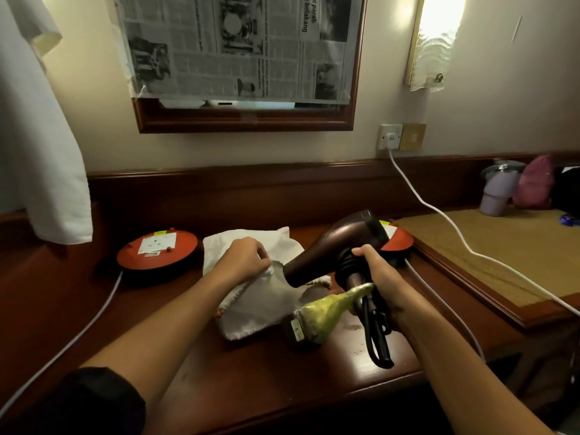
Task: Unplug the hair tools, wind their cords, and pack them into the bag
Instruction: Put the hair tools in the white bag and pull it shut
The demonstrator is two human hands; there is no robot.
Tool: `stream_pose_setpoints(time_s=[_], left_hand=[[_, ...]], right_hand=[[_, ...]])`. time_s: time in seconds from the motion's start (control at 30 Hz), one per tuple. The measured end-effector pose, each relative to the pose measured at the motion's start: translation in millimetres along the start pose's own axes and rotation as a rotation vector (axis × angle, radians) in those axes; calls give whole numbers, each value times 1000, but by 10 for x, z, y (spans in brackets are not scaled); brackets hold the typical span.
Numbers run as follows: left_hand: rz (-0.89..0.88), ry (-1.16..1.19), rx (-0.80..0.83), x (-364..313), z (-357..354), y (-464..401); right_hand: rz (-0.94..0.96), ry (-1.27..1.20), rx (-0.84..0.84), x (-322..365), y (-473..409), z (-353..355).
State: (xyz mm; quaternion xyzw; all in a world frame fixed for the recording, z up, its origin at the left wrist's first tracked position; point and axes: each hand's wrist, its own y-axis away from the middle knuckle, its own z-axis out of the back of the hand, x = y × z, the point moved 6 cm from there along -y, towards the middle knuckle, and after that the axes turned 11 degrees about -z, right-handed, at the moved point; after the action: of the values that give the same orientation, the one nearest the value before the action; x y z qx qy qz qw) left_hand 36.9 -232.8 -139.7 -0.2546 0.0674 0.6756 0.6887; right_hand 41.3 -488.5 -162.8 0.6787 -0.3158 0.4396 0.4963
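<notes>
Where the dark wooden bench [257, 381] meets the wall, a newspaper-covered mirror [241, 58] is hung. The white bag [270, 296] is pinched by the left grip [248, 259]; the hair dryer [332, 249] is clasped by the right grip [376, 271].

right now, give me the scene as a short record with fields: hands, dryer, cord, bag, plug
left hand: pinches the edge of the white cloth bag, holding its mouth up
right hand: grip closed on the hair dryer handle and wound cord
hair dryer: held above the desk, nozzle pointing at the bag opening
cord: black, bundled along the handle, loops hanging below the hand
plug: hangs at the cord end, free of any socket
bag: lies flat on the desk
</notes>
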Motion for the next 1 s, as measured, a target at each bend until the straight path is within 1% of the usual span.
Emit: stream_pose_setpoints(time_s=[0.13,0.27,0.4,0.5,0.6,0.73,0.9,1.0], left_hand=[[27,-7,-9,2,76,-32],[31,2,-12,-55,135,-89],[13,25,3,-119,141,-131],[-14,66,21,-135,143,-118],[-43,50,56,-132,171,-111],[-73,8,106,-136,224,-93],[-76,39,121,-115,268,-53],[-121,3,123,-133,300,-36]], right_hand=[[27,8,-7,-49,-27,18],[40,-25,37,-42,18,-67],[18,-49,35,-158,-28,-222],[-38,-85,31,-318,-109,-312],[-95,-130,-49,-441,-154,-361],[-55,-78,-192,-507,-153,-339],[7,-26,-242,-505,-109,-272],[37,-23,-239,-504,-121,-259]])
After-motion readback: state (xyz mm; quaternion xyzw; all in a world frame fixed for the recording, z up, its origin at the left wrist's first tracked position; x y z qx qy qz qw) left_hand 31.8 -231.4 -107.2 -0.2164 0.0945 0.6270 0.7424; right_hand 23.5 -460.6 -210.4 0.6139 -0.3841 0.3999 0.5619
